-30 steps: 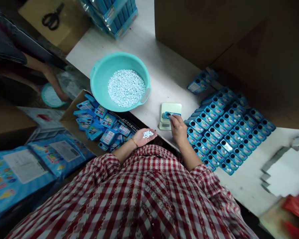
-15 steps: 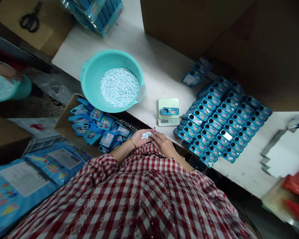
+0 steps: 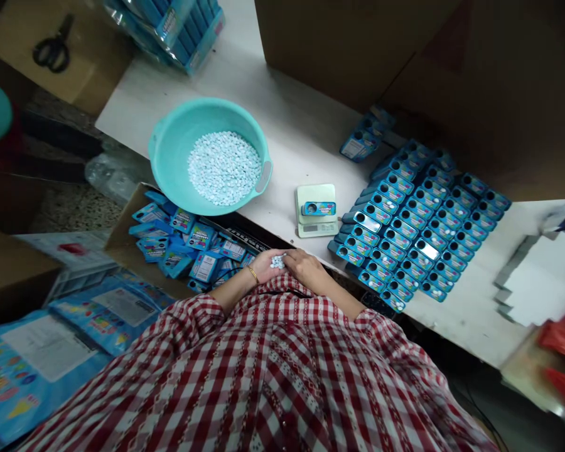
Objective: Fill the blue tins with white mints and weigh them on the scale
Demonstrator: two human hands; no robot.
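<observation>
Small pale candies (image 3: 277,261) lie in the cupped palm of my left hand (image 3: 263,267), which is close to my body at the table's front edge. My right hand (image 3: 305,269) rests against it with bent fingers, their tips at the candies; whether they pinch any is hidden. Just beyond the hands stands a small kitchen scale (image 3: 316,193) with a blue candy box (image 3: 320,208) on it, its round hole facing up. Behind and left, a teal tub (image 3: 169,169) holds many similar candies.
Rows of upright blue boxes (image 3: 402,229) cover the table (image 3: 292,113) on the right. A carton (image 3: 122,242) of loose blue boxes stands below the tub. Large brown cartons (image 3: 320,50) rise behind. Scissors (image 3: 51,53) lie upper left; white card pieces (image 3: 541,276) lie far right.
My right fingers have curled in more over the candies. At the left edge, the other person's hand and the tub of candies there have gone from view; a teal container now shows higher up.
</observation>
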